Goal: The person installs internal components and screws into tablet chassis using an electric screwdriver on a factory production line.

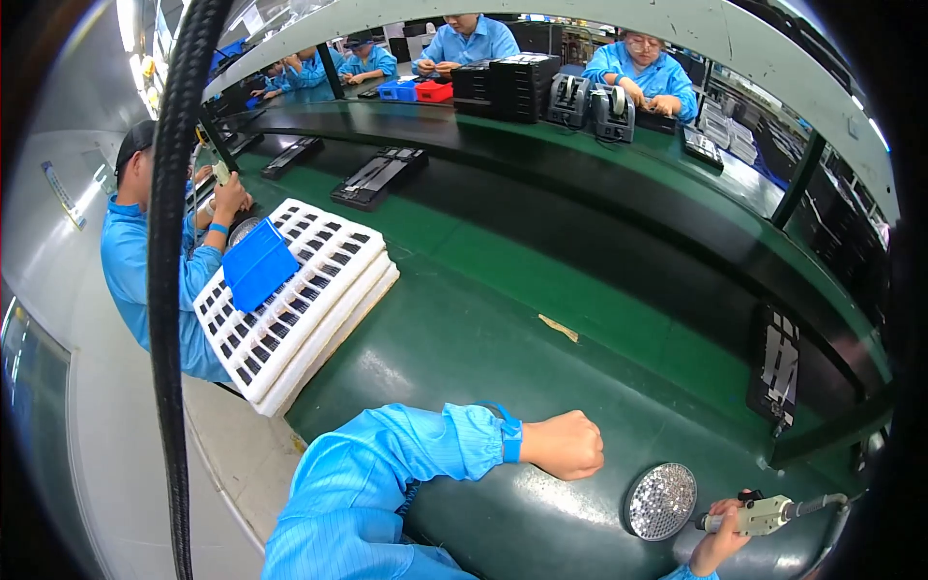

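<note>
My left hand (565,445) is closed in a fist and rests on the green table (464,329) near its front edge, holding nothing that I can see. A blue wrist strap (509,435) sits at the cuff of my blue sleeve. My right hand (720,536) at the lower right grips a beige electric screwdriver (764,514) with a cable running right. The tool's tip points at a round dish (661,500) full of small shiny screws, right beside it.
A stack of white compartment trays (309,280) with dark parts lies at the left, a blue tray (256,263) on top. A black fixture (778,362) stands at the right. A black hose (172,242) hangs at the left. Several people in blue coats work nearby.
</note>
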`<control>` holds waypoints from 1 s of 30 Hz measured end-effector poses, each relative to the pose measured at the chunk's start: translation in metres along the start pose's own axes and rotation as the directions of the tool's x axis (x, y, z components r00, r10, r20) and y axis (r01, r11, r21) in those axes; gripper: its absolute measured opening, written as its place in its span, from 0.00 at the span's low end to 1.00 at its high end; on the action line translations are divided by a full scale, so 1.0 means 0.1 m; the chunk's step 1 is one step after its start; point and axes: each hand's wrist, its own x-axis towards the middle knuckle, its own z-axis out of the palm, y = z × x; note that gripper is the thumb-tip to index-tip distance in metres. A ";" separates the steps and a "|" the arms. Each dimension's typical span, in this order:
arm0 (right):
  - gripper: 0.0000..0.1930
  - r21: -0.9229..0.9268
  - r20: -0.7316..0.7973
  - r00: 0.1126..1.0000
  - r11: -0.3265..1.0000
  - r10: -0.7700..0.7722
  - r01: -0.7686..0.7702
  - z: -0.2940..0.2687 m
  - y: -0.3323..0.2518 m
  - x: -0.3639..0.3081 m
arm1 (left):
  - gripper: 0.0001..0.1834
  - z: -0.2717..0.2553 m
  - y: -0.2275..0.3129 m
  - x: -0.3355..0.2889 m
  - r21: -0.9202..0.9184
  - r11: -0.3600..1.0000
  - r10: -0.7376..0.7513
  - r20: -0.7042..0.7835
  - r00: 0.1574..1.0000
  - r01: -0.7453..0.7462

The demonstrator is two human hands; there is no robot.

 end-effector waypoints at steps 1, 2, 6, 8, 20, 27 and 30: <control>0.20 0.004 0.003 1.000 1.000 -0.002 0.002 0.00 0.02 -0.01 | 0.12 0.00 -0.01 -0.01 0.005 1.000 -0.002 -0.001 1.000 0.002; 0.20 0.011 -0.015 1.000 1.000 0.008 -0.008 -0.02 0.04 -0.02 | 0.12 0.01 -0.01 -0.02 -0.009 1.000 0.004 -0.014 1.000 -0.005; 0.12 0.011 -0.043 0.996 0.997 0.082 -0.082 0.02 -0.13 -0.04 | 0.12 0.00 0.00 -0.02 -0.023 1.000 0.013 -0.012 1.000 -0.013; 0.11 -0.004 -0.049 0.994 0.995 0.101 -0.101 0.04 -0.17 -0.03 | 0.12 0.01 -0.01 -0.02 -0.021 1.000 0.010 -0.015 1.000 -0.010; 0.12 0.010 -0.036 0.997 0.998 0.061 -0.061 0.10 -0.21 -0.02 | 0.12 0.02 0.00 -0.01 -0.014 1.000 -0.008 -0.009 1.000 0.008; 0.14 -0.037 -0.041 0.998 0.998 0.049 -0.051 0.12 -0.15 -0.03 | 0.11 0.00 -0.01 -0.07 -0.002 1.000 -0.019 0.007 1.000 0.019; 0.22 0.049 -0.043 0.998 0.997 0.054 -0.052 -0.08 -0.03 -0.04 | 0.10 0.07 -0.01 0.04 -0.037 0.999 0.010 0.018 1.000 -0.010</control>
